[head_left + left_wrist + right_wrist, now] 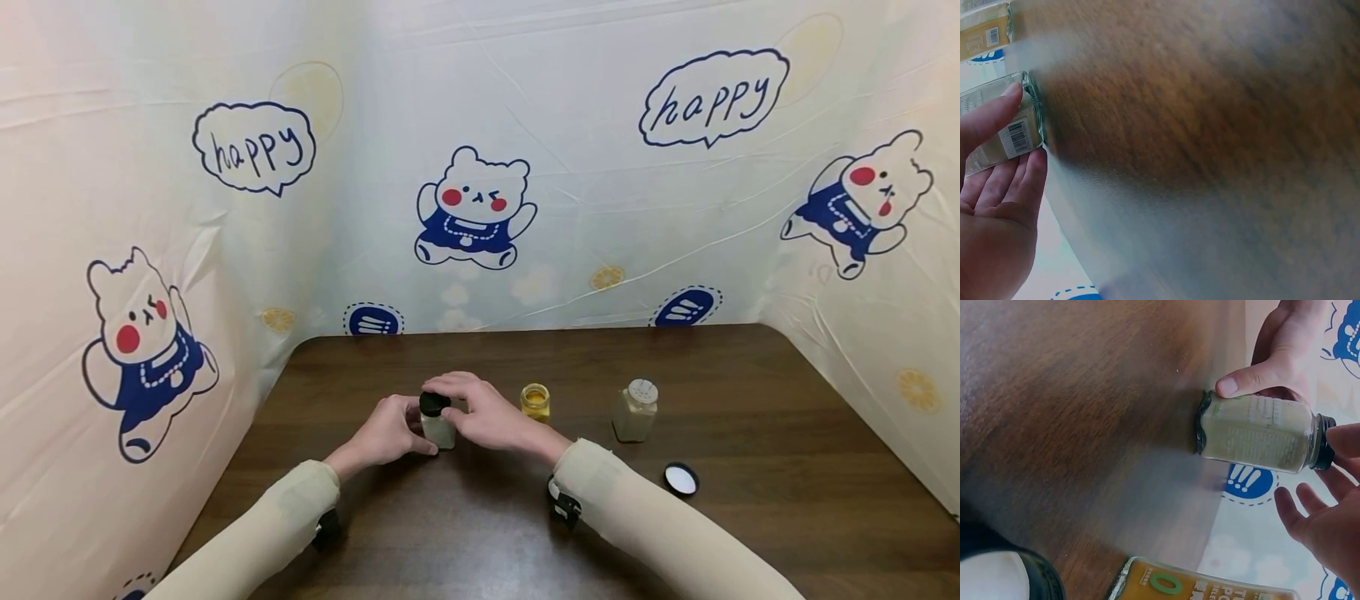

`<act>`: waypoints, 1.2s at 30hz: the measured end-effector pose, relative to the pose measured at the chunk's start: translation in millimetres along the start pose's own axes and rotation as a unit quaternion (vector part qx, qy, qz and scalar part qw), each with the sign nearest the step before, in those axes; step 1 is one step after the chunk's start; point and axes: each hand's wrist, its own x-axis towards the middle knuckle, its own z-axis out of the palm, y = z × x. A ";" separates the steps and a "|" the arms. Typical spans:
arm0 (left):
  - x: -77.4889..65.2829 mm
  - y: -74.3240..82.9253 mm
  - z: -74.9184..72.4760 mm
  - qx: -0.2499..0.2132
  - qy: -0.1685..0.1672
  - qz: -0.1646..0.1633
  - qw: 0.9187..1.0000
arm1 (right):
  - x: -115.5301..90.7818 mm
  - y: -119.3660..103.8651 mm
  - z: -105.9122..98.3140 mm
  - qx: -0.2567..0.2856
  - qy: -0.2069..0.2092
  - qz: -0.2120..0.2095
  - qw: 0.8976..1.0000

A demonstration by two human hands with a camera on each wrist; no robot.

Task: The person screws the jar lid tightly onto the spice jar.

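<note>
A clear spice jar (441,433) with pale powder stands upright on the brown table, capped by a black lid (433,403). My left hand (386,432) holds the jar's lower body between thumb and fingers. In the left wrist view, the left thumb lies on one side of the glass jar (1019,131), with the fingers opposite. Up top, my right hand (487,412) grips the black lid. The right wrist view shows the fingers around the lid (1322,442), though the right hand is partly cut off there.
To the right stands a small jar (535,403) with yellow contents. Farther right is another pale-powder jar (633,417) with a white perforated top (642,390). A loose black lid (681,479) lies nearer me, white inside up. Printed cloth (585,225) surrounds the table's back and sides.
</note>
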 end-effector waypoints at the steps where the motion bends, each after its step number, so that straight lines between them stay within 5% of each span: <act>1: 0.0 -0.3 0.0 0.000 0.000 0.000 1.000 | 0.2 -0.2 0.1 0.000 0.000 0.000 1.000; 36: 1.4 -1.7 -0.2 0.024 0.001 -0.017 1.000 | 1.0 -6.4 6.2 -0.078 0.048 0.065 0.994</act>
